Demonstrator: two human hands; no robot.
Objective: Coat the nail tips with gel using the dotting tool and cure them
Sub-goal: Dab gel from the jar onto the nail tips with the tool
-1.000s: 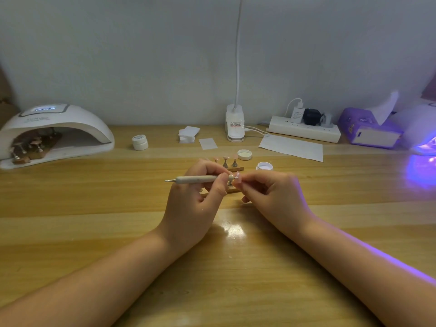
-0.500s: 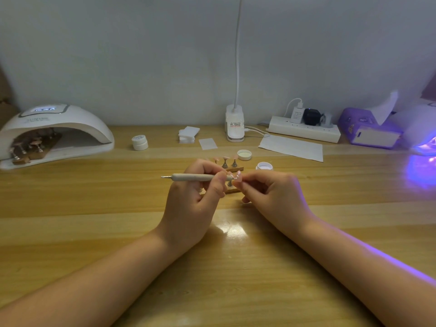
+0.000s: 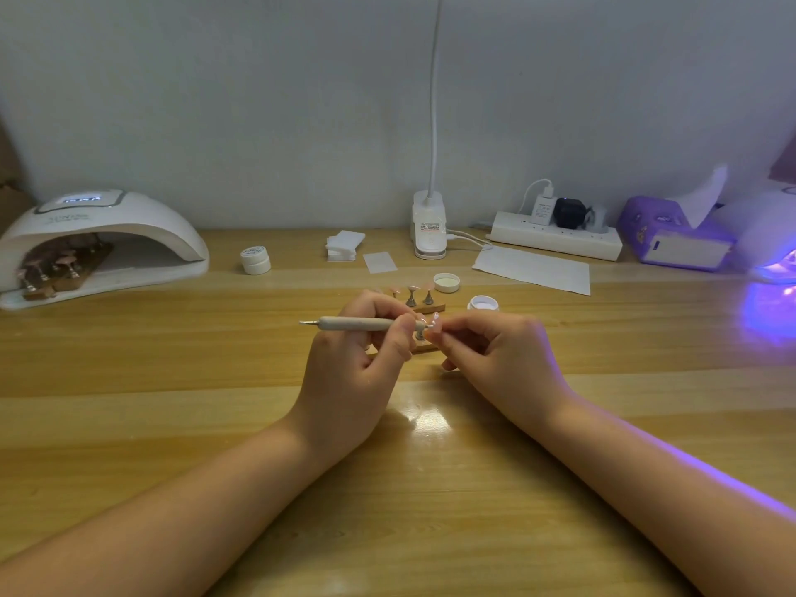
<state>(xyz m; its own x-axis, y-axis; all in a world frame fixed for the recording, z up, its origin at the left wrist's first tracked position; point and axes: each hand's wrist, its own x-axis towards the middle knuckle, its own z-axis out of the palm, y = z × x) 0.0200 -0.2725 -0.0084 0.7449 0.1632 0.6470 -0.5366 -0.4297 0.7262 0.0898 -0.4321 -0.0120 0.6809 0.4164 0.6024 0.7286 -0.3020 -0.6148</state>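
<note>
The wooden table (image 3: 129,381) carries everything; on the near side of the grip its surface holds only the two forearms. Far to the left of the grip stands the white curing lamp (image 3: 103,239); inside its opening sit wooden holders with nail tips (image 3: 60,265). Far to the right a second lamp (image 3: 771,234) throws violet light on the table edge there. Behind the grip lie a paper sheet (image 3: 532,269), a closed white jar (image 3: 255,259), a loose lid (image 3: 446,282) and the open gel pot (image 3: 483,303); what is in the pot I cannot tell. The left hand (image 3: 353,372) grips the dotting tool (image 3: 357,324) with curled fingers, the tool lying level, its far end pointing left; the right hand (image 3: 499,359) pinches a nail tip on its small stand (image 3: 432,327), touching the tool's working end. Just behind the grip, more nail tips on a wooden strip (image 3: 420,297) stand upright.
</note>
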